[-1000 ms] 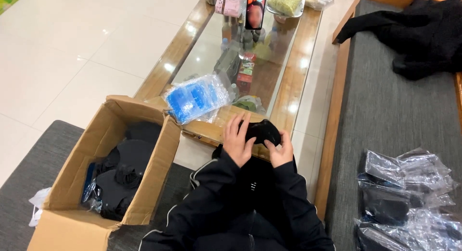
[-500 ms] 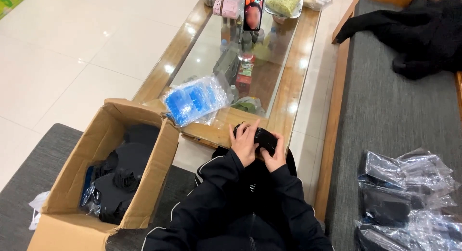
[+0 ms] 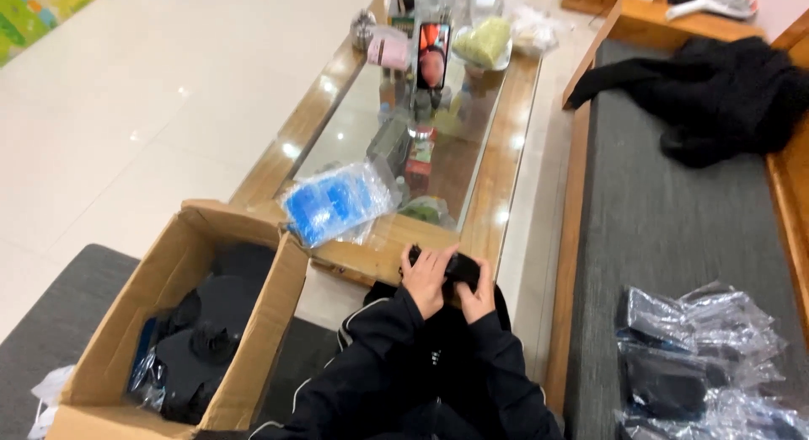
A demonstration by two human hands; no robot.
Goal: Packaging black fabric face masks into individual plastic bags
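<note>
Nearest the camera, both hands are closed together on a small black soft-looking item, held just above the lap in front of the dark jacket sleeves with thin white piping. The left hand wraps its near end with curled fingers; the right hand grips the other end from below. What exactly the item is cannot be told; it looks light and pliable, likely cloth or padded, so it should fold or squash under pressure rather than slip or break. Holding it at both ends, as now, seems the surest grip.

To the left stands an open brown cardboard box holding more black pieces, some in clear wrap. To the right, on the grey seat cushion, lies a heap of crinkled clear plastic bags with dark contents.

Just beyond the hands is the edge of the wooden, glass-topped counter, with a clear bag of blue items near its corner. Further along stand a propped phone with a lit screen, small jars and a bowl of pale green stuff. Farthest, a black garment sprawls on the cushion.
</note>
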